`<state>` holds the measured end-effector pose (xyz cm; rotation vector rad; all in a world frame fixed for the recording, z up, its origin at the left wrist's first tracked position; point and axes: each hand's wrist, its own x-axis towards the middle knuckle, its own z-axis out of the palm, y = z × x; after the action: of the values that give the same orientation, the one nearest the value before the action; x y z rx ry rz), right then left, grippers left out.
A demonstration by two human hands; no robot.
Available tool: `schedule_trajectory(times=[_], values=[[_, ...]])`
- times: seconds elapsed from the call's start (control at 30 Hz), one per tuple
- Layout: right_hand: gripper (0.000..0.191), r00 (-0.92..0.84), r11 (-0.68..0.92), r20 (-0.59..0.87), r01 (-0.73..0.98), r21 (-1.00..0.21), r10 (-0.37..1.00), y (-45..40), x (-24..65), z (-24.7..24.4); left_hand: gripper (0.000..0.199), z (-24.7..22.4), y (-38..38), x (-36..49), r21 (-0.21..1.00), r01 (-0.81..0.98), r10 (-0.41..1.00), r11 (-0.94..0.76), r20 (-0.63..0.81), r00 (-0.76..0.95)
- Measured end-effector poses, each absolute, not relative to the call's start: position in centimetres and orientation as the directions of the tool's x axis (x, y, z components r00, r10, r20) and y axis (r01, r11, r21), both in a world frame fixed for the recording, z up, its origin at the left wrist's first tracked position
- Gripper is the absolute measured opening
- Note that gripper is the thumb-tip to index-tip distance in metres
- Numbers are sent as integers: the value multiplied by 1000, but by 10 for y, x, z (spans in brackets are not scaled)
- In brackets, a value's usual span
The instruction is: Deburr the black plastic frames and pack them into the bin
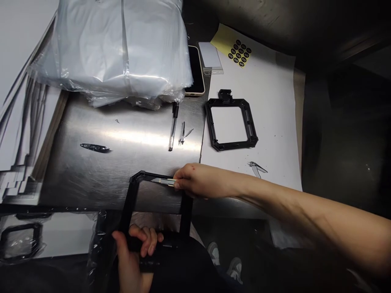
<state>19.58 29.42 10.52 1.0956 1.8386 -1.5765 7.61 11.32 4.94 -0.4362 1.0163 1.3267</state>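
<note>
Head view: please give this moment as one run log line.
Left hand: holds black plastic frame | Right hand: utility knife along frame's top bar

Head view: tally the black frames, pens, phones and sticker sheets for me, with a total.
Black plastic frames: 3, one bagged at lower left
Clear pen: 1
Phone: 1
Yellow sticker sheet: 1
Total: 6

One head-worn view, facing forward and down, close above the right hand (201,181)
</note>
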Motion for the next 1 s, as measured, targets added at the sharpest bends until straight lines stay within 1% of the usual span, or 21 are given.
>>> schedule_trajectory(times=[0.1, 0.17, 0.2, 0.23, 0.27, 0.33, 0.37, 0.4, 0.47, 0.53, 0.57, 0.63, 0.7, 0.77, 0.9, 1.0], values=[[20, -587, -72, -786, 791, -608, 193, 291, 188, 108, 55, 50, 114, 78, 296, -922, 592, 250, -800, -97], [20, -651, -16, -729, 744, -668, 212, 289, 183, 114, 53, 49, 113, 79, 290, -922, 600, 257, -796, -83], [20, -681, 58, -682, 718, -694, 268, 288, 181, 117, 52, 49, 112, 80, 284, -923, 602, 259, -795, -76], [20, -702, 158, -615, 695, -701, 360, 286, 182, 119, 52, 48, 111, 80, 281, -924, 605, 259, -793, -72], [20, -701, 264, -530, 689, -675, 476, 285, 184, 118, 51, 48, 110, 80, 284, -923, 609, 258, -790, -72], [22, -635, 416, -331, 736, -533, 698, 280, 197, 111, 50, 47, 108, 79, 274, -926, 609, 259, -790, -64], [24, -583, 449, -237, 777, -441, 777, 277, 205, 104, 49, 47, 108, 78, 255, -930, 605, 266, -795, -45], [26, -531, 454, -168, 820, -348, 830, 274, 214, 96, 49, 47, 107, 78, 239, -932, 603, 271, -797, -29], [27, -451, 425, -108, 883, -198, 886, 266, 229, 79, 48, 48, 108, 78, 225, -936, 596, 271, -803, -20], [27, -417, 408, -71, 905, -122, 906, 259, 235, 68, 49, 47, 109, 78, 246, -933, 601, 262, -798, -42], [27, -423, 416, -40, 901, -122, 905, 255, 233, 65, 49, 47, 109, 78, 264, -929, 607, 260, -793, -56], [23, -467, 463, 26, 865, -191, 884, 247, 221, 66, 50, 47, 110, 79, 279, -923, 614, 265, -787, -62], [17, -535, 528, 55, 801, -282, 843, 239, 203, 68, 50, 46, 110, 80, 284, -921, 623, 268, -780, -59], [15, -576, 554, 34, 768, -321, 817, 234, 187, 68, 49, 46, 110, 80, 265, -928, 616, 263, -786, -50], [13, -590, 568, 11, 772, -283, 807, 231, 169, 59, 48, 47, 111, 81, 233, -940, 605, 248, -795, -37], [13, -598, 570, -12, 770, -285, 802, 232, 166, 55, 47, 47, 111, 82, 229, -945, 606, 233, -795, -43]])
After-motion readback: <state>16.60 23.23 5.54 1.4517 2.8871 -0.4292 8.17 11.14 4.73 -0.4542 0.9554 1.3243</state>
